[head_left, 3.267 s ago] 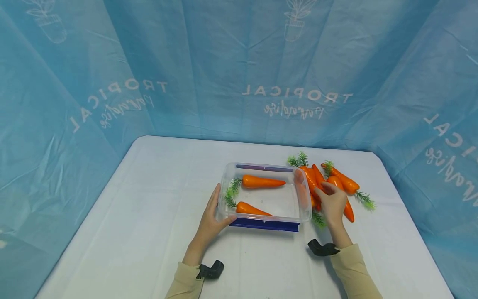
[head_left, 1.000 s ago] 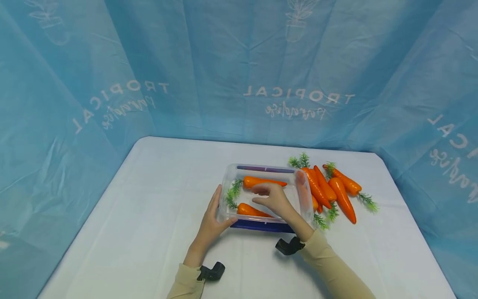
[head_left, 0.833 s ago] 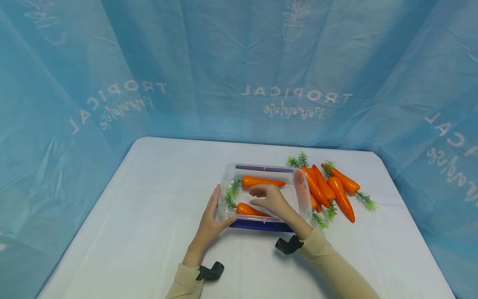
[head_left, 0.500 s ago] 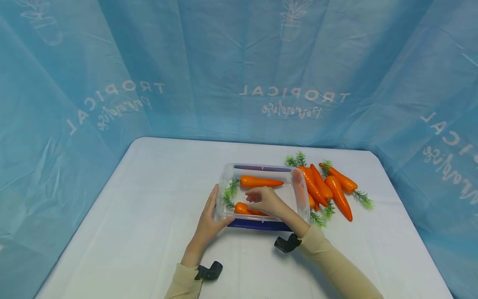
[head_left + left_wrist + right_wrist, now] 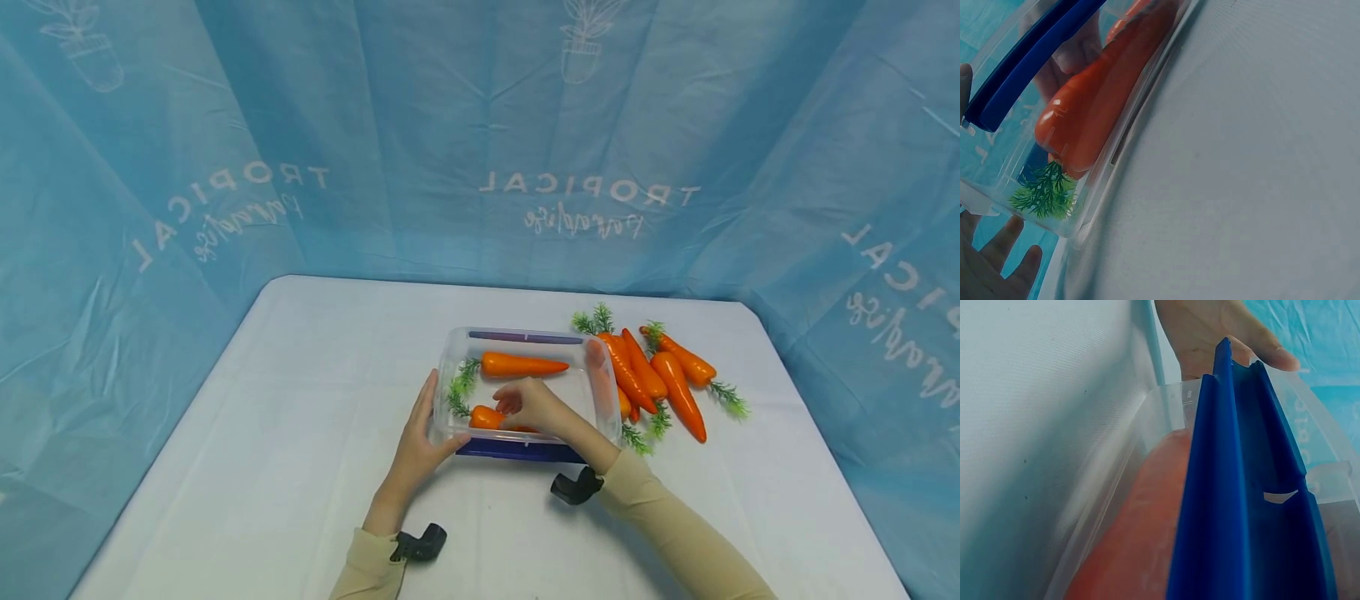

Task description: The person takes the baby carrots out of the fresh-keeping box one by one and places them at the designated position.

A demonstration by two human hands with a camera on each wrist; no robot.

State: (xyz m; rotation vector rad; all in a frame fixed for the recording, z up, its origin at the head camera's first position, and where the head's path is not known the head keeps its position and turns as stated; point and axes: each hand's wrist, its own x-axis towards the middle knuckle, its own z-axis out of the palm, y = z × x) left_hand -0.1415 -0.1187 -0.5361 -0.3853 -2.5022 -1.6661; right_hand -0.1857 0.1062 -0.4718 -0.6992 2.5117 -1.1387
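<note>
A clear plastic box (image 5: pixel 607 392) with blue clips stands on the white table in the head view. Inside lie two orange carrots with green tops, a far carrot (image 5: pixel 523 365) and a near carrot (image 5: pixel 486 417). My left hand (image 5: pixel 418 442) rests against the box's left near corner, fingers fairly straight along the side and thumb at the front rim. My right hand (image 5: pixel 534 408) reaches into the box with curled fingers and thumb about the near carrot, covering its middle. The left wrist view shows that carrot (image 5: pixel 1085 119) through the wall, below a blue clip (image 5: pixel 1035 62).
Right of the box lies a heap of several more carrots (image 5: pixel 682 396) with green tops, some close against its wall. The white table (image 5: pixel 315 400) extends left and in front. A blue printed curtain (image 5: pixel 450 125) hangs around its far and side edges.
My right hand has gone from the heap into the box, then down to the near carrot, its fingers drawing in. The left hand keeps its place at the box.
</note>
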